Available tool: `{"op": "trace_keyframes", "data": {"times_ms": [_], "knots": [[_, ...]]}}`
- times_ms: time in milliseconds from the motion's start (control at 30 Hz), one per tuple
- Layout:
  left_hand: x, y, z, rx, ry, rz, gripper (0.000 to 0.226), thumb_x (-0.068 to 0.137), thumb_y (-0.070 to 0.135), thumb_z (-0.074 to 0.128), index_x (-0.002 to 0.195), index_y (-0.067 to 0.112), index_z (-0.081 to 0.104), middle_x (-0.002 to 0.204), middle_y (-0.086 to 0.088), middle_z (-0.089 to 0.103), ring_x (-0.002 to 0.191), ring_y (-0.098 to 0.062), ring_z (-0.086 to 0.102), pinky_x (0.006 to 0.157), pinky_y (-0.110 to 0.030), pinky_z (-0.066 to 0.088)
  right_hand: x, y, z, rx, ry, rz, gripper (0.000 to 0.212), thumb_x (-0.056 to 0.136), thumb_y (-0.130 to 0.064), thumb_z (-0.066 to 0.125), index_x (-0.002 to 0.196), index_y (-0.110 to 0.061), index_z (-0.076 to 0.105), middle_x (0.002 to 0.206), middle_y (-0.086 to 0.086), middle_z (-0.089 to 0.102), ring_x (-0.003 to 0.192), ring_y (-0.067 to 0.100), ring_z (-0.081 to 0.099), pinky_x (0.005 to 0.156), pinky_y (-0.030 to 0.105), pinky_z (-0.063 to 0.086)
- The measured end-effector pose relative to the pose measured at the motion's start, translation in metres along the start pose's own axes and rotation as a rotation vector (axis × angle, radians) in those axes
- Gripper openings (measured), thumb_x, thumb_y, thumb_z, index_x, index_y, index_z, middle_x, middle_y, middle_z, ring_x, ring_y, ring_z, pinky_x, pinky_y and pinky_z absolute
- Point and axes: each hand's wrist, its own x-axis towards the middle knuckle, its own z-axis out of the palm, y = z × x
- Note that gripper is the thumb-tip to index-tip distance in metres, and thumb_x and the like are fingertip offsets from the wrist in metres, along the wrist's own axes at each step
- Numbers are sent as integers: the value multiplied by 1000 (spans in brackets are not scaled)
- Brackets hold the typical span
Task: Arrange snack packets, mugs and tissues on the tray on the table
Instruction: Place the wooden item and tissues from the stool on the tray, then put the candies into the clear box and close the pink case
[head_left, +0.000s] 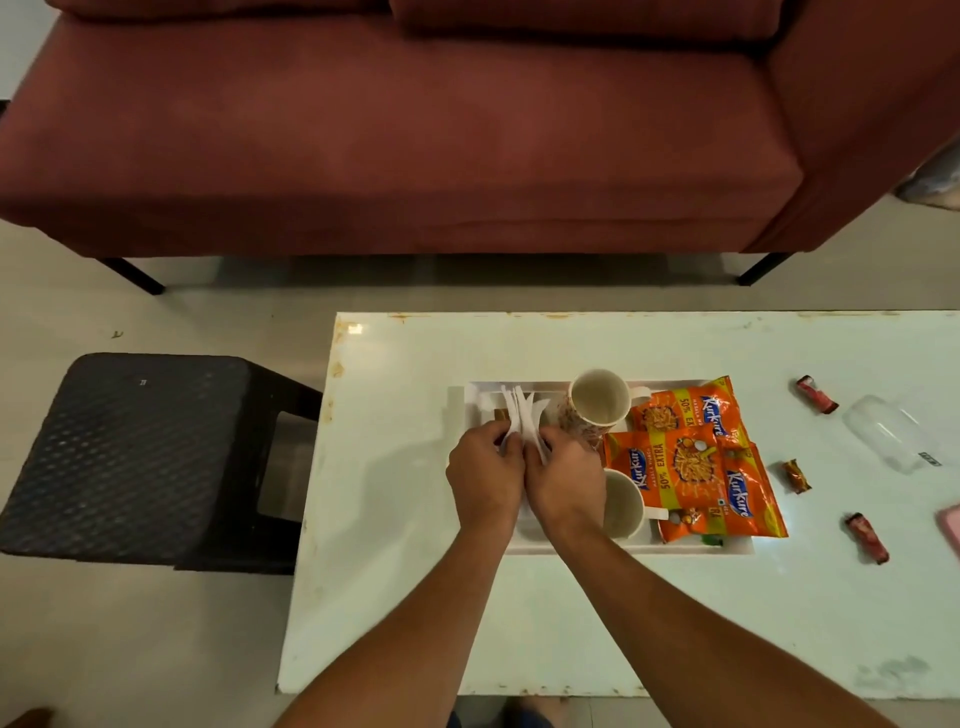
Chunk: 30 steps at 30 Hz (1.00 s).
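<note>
On the white tabletop (415, 597) sits a white tray (737, 545), and over its left part both hands meet. The left hand (485, 480) and the right hand (563, 483) are side by side, almost touching, each with its grip closed on a fanned bunch of white tissues (519, 415) — the sheets stand up from between the fingers and spread toward the tray's far-left corner.

Just right of the tissues, a patterned mug (597, 402) stands in the tray's far middle, its pale inside turned toward the camera and its handle pointing right. A second, plain mug (623, 506) stands nearer, close against the right wrist, with its handle also to the right. Three orange snack packets fill the tray's right side: one at the far right (691, 408), one in the middle (670, 465) overlapping it, and one nearest (737, 506), which juts over the tray's right edge.

Off the tray, well to the right on the tabletop, lie small wrapped sweets — a red one far back (816, 395), a brown one (796, 475) and another red one closer (867, 538) — plus a clear plastic lid (888, 439). Left of the tabletop stands a black stool (135, 447); beyond it is a dark red sofa (415, 135).
</note>
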Motion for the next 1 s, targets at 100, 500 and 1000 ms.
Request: {"op": "trace_keyframes", "data": {"times_ms": [100, 500, 1000], "knots": [[-1, -1, 0, -12, 10, 5, 14, 92, 25, 65, 93, 22, 78, 86, 5, 76, 70, -12, 61, 60, -21, 36, 1, 2, 1, -47, 6, -6, 24, 98, -35, 58, 105, -16, 71, 105, 5, 69, 90, 23, 65, 73, 40, 57], [0, -12, -3, 29, -51, -19, 18, 92, 37, 64, 100, 27, 77, 94, 10, 76, 87, -14, 70, 72, -24, 44, 3, 4, 1, -191, -11, -32, 24, 98, -37, 58, 109, -19, 68, 109, 2, 68, 91, 22, 68, 75, 39, 60], [-10, 104, 6, -38, -243, 311, 15, 96, 28, 61, 105, 24, 73, 101, 5, 73, 87, -12, 64, 73, -23, 45, 11, -2, -113, -84, 311, 103, 22, 98, -33, 53, 101, -23, 73, 102, -5, 70, 81, 12, 63, 70, 25, 49]]}}
